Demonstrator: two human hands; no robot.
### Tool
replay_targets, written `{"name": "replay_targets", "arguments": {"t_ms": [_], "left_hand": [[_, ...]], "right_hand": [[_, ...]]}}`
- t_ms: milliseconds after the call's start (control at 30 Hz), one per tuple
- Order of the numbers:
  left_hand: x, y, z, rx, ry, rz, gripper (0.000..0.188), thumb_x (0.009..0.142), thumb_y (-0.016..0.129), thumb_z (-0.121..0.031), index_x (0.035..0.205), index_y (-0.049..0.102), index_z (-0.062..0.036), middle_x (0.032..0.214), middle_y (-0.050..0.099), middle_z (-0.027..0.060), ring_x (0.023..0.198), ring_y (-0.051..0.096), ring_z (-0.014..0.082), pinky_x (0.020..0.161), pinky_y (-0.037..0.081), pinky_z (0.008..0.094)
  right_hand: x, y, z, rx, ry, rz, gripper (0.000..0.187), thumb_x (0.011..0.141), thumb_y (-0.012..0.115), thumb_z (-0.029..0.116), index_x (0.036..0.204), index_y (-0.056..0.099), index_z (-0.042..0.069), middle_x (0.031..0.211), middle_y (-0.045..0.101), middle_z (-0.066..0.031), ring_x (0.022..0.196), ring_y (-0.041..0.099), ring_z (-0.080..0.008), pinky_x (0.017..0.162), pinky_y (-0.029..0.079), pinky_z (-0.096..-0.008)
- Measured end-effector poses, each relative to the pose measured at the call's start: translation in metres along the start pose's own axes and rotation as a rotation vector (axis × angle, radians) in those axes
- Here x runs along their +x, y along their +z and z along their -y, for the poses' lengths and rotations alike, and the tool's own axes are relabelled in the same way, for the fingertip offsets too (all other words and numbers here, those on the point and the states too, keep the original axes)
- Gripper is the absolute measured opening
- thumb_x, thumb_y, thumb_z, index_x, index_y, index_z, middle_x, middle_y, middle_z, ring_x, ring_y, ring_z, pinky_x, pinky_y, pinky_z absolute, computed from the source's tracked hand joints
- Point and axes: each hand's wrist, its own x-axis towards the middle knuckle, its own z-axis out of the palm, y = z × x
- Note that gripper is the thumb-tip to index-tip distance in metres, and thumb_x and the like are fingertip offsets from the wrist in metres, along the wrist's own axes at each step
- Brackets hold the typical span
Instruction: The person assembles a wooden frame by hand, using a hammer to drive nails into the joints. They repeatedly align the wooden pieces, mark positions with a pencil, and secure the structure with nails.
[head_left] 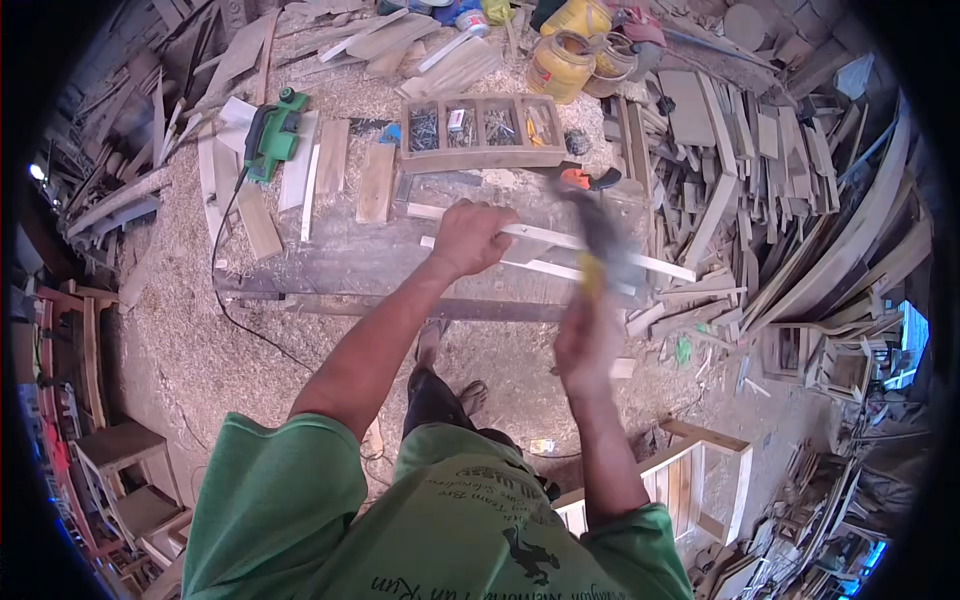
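- Left hand (478, 237): fingers wrapped over the upper wooden strip (545, 236), which runs out to the right of the grip above the workbench (350, 268).
- Lower wooden strip (545, 268): just below the upper one on the grip's right; a joint between them cannot be made out.
- Right hand (585, 345): right of and below the left grip, clenched on a tool, apparently a hammer (592, 225); motion blur hides whether its head touches wood.
- Nail box (485, 160): beyond the left grip, compartments well stocked.
- Green power planer (275, 140): left of and beyond the grip, untouched.
- Progress, judged: strips cut and laid together, hammering seemingly under way; fastening looks unfinished. Nails driven: too small to count.
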Motion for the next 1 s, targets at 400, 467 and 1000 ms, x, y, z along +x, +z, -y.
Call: {"name": "replay_targets", "arguments": {"t_ms": [400, 467, 1000], "left_hand": [[-0.004, 0.010, 0.001, 0.049, -0.007, -0.008, 0.026, 0.091, 0.080, -0.031, 0.114, 0.080, -0.0184, 0.098, 0.079, 0.0139, 0.099, 0.074, 0.0389, 0.099, 0.054, 0.0521], [-0.001, 0.009, 0.003, 0.017, 0.012, -0.020, 0.024, 0.091, 0.080, -0.030, 0.110, 0.079, -0.0155, 0.099, 0.079, 0.0162, 0.100, 0.073, 0.0402, 0.098, 0.054, 0.0526], [-0.003, 0.006, 0.000, 0.017, -0.031, 0.010, 0.027, 0.087, 0.079, -0.024, 0.113, 0.078, -0.0152, 0.096, 0.077, 0.0175, 0.099, 0.074, 0.0416, 0.095, 0.055, 0.0536]], "right_hand": [[-0.006, 0.001, -0.010, 0.255, -0.054, -0.118, 0.060, 0.108, 0.063, 0.006, 0.165, 0.045, 0.006, 0.096, 0.074, -0.0217, 0.073, 0.070, -0.0364, 0.065, 0.055, -0.0475], [-0.002, 0.020, -0.006, 0.117, 0.362, 0.372, 0.065, 0.111, 0.060, 0.009, 0.172, 0.040, 0.013, 0.102, 0.075, -0.0287, 0.078, 0.072, -0.0497, 0.068, 0.055, -0.0583], [-0.015, 0.024, 0.021, 0.177, 0.229, 0.066, 0.061, 0.109, 0.065, 0.012, 0.168, 0.049, 0.012, 0.102, 0.076, -0.0299, 0.078, 0.074, -0.0489, 0.065, 0.057, -0.0539]]}}
